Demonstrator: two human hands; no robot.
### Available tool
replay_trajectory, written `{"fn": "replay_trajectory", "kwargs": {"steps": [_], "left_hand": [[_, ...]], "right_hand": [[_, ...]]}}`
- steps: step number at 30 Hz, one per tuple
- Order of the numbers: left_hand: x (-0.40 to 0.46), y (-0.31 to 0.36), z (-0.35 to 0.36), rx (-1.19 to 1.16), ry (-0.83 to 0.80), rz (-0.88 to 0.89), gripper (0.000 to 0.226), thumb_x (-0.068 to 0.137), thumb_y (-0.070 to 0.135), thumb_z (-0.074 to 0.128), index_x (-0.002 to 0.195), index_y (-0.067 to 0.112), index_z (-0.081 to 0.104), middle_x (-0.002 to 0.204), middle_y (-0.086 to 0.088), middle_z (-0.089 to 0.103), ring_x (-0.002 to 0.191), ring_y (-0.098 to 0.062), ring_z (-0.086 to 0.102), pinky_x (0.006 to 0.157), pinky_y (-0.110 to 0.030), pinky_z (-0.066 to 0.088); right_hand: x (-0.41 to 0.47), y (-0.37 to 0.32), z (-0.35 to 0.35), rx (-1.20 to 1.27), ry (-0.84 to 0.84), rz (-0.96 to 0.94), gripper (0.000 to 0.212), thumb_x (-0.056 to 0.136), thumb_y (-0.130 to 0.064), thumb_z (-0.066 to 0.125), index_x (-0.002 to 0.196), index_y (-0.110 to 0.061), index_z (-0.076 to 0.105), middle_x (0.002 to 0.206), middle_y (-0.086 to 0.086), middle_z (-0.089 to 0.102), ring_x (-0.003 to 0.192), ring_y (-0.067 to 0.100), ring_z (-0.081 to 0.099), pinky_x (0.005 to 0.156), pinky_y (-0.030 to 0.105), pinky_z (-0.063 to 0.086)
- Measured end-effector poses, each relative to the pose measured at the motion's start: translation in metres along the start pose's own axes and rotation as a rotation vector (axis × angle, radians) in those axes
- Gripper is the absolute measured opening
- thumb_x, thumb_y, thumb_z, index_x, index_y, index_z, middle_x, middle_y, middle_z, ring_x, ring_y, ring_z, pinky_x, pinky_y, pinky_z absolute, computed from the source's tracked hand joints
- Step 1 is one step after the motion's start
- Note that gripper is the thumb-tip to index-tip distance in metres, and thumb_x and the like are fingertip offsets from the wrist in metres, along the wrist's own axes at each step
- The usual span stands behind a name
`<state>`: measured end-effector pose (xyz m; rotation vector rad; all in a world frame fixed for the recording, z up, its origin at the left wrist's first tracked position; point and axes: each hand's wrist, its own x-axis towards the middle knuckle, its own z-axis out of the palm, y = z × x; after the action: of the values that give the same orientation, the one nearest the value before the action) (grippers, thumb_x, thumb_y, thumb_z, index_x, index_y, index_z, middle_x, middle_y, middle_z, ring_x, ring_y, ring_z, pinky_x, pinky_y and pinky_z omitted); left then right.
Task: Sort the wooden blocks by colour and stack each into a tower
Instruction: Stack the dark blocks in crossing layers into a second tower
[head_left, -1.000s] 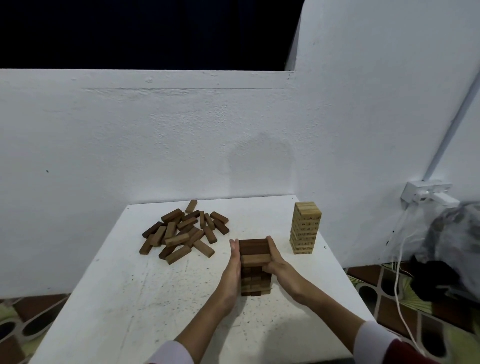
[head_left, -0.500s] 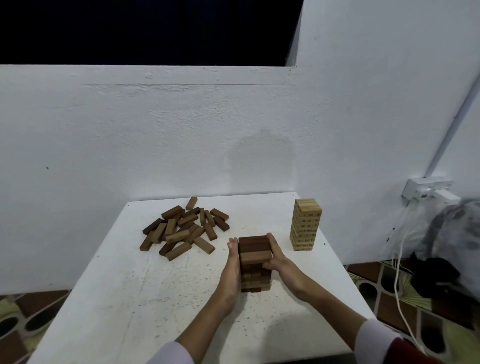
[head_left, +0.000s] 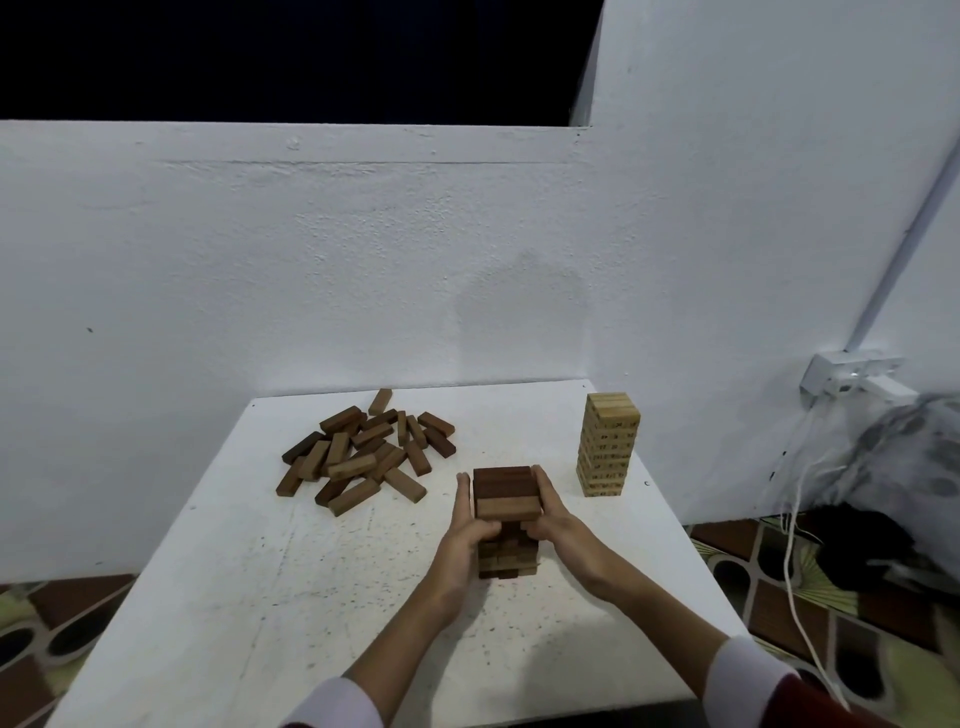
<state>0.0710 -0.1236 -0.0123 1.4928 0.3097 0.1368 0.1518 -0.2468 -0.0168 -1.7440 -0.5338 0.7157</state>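
Head view: we are pressing left hand (head_left: 464, 525) and right hand (head_left: 551, 517), fingers straight, against the dark tower (head_left: 506, 519) near the table (head_left: 208, 597) centre; we advise equal, gentle pressure.

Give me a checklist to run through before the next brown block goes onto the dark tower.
1. Both hands steady the dark brown wooden block tower: ok, the left hand and right hand press its two sides.
2. Top layer squared up: ok, the top layer looks flush.
3. Lower layers aligned: not ok, some block ends look uneven near the base.
4. Supply within sight: ok, the loose pile of brown wooden blocks lies at the far left on the white table.
5. Finished pale wooden block tower stands apart: ok.
6. A hand free to pick: not ok, both are on the tower.
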Motion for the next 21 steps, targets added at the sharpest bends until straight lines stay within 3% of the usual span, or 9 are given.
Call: {"fn": "replay_trajectory", "kwargs": {"steps": [3,7,11,15,21], "left_hand": [[0.002,-0.004,-0.003,0.088,-0.033,-0.059,0.08,0.089,-0.012,0.034,0.151,0.027,0.002,0.129,0.001,0.049,0.098,-0.001,0.052,0.061,-0.008,0.048],[0.006,-0.005,0.001,0.145,-0.039,-0.068,0.079,0.089,-0.012,0.03,0.151,0.027,0.001,0.14,-0.009,0.043,0.1,-0.003,0.052,0.061,-0.01,0.05],[0.01,-0.01,0.0,0.163,-0.018,-0.064,0.074,0.093,-0.007,0.029,0.151,0.028,-0.001,0.142,-0.008,0.041,0.108,-0.011,0.05,0.064,-0.007,0.049],[0.013,-0.015,-0.002,0.173,-0.03,-0.053,0.071,0.095,-0.003,0.028,0.151,0.029,0.0,0.143,-0.006,0.041,0.111,-0.012,0.049,0.068,-0.008,0.05],[0.015,-0.017,-0.002,0.164,-0.035,-0.054,0.072,0.093,-0.005,0.028,0.151,0.029,0.002,0.142,-0.009,0.042,0.108,-0.01,0.052,0.069,-0.01,0.05]], "right_hand": [[0.0,0.005,0.0,-0.001,-0.008,-0.002,0.089,0.071,-0.024,0.038,0.15,-0.032,-0.001,0.153,-0.006,0.023,0.138,0.016,0.025,0.116,0.037,0.021],[-0.002,0.003,0.003,-0.009,-0.014,-0.073,0.068,0.071,-0.02,0.037,0.133,-0.046,0.024,0.134,-0.015,0.043,0.124,0.001,0.04,0.095,0.013,0.036],[-0.002,0.001,0.004,0.014,-0.003,-0.083,0.063,0.072,-0.023,0.037,0.128,-0.047,0.026,0.132,-0.013,0.044,0.122,0.001,0.04,0.088,0.01,0.037],[-0.001,0.003,0.004,0.005,-0.003,-0.087,0.07,0.074,-0.023,0.036,0.14,-0.04,0.022,0.138,-0.01,0.042,0.126,0.006,0.039,0.092,0.013,0.035],[0.001,0.005,0.004,0.003,-0.01,-0.099,0.067,0.077,-0.025,0.036,0.14,-0.04,0.023,0.14,-0.009,0.04,0.127,0.005,0.038,0.092,0.011,0.035]]}}
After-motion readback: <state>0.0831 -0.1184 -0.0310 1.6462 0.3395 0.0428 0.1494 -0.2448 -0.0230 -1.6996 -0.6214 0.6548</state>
